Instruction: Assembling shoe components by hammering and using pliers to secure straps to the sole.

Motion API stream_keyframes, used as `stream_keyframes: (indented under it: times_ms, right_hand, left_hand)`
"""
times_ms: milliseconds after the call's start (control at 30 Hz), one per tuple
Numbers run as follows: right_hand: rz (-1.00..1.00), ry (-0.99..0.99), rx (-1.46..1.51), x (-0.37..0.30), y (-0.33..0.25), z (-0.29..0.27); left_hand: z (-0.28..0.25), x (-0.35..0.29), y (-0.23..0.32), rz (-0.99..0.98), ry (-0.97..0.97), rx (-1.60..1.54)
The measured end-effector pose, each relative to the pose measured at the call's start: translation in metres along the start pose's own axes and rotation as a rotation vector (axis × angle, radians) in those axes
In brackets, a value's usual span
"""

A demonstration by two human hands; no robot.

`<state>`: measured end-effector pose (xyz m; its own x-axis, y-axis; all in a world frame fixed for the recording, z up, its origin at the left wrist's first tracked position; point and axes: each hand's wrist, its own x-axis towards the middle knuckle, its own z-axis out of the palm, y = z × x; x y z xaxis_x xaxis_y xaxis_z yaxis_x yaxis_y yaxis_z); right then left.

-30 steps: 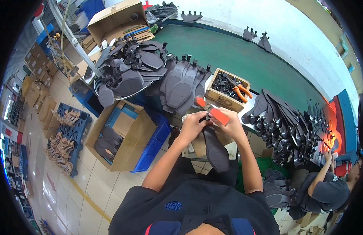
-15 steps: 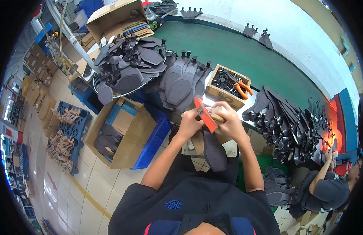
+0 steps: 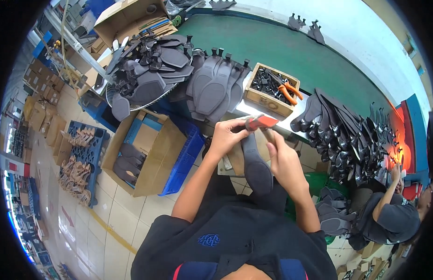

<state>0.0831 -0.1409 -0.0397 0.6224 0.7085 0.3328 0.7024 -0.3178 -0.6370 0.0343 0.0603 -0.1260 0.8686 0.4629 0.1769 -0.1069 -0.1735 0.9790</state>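
Note:
My right hand (image 3: 287, 164) is closed around the handle of a hammer with a red head (image 3: 262, 122). The head sits right over the heel end of a dark grey shoe sole (image 3: 257, 169). At that same end my left hand (image 3: 227, 138) grips the sole with thumb and fingers. The hammer head partly hides those fingertips and the sole's heel end. Whether the hammer touches the sole, I cannot tell. The sole's broad toe end points toward my body, above a small work stand (image 3: 233, 161) in front of me.
A wooden box (image 3: 269, 103) of small black parts holds orange-handled pliers (image 3: 287, 93). Heeled soles fill a wire basket (image 3: 151, 88), with more piled on the right (image 3: 340, 135). A cardboard box (image 3: 153, 163) stands in a blue crate (image 3: 191, 154). A co-worker (image 3: 389, 214) sits at right.
My right hand has slid lower and nearer my body along the handle. The hammer head has swung from steeply slanted to nearly level over the sole's heel end. The left hand stays at the sole.

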Motion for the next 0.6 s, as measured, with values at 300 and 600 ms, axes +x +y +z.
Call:
stream_keyframes:
  times_ms: [300, 600]
  right_hand:
    - [-0.211, 0.119, -0.154, -0.018, -0.035, -0.042]
    - [-0.122, 0.171, 0.081, -0.003, -0.040, -0.050]
  left_hand:
    - [-0.004, -0.007, 0.000, 0.051, -0.075, 0.178]
    - [-0.010, -0.013, 0.002, 0.091, -0.084, 0.618]
